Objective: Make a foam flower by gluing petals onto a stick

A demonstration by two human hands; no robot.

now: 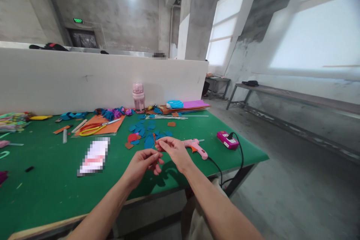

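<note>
Now, above the front edge of the green-covered table surface (56, 191), a narrow brown strip (154, 138) is held upright by the right hand (173, 150), its thumb and index finger clamped on the lower part. By the left hand (144, 163), just beside and lower, thumb and index finger are drawn close together, the other fingers loosely curled and slightly spread; whether their tips meet or grip anything thin cannot be told. Just beyond the hands, flat blue cut pieces (150, 142) are scattered. To the right, a pink glue gun with an orange trigger (203, 152) is laid, partly hidden by the right hand, and a magenta power strip (225, 139) is placed near the right edge. Toward the back edge, on the left, yellow-and-red-handled scissors (91, 130) are rested on an orange sheet (111, 128); a pink bottle (138, 99) is stood at the back edge.
</note>
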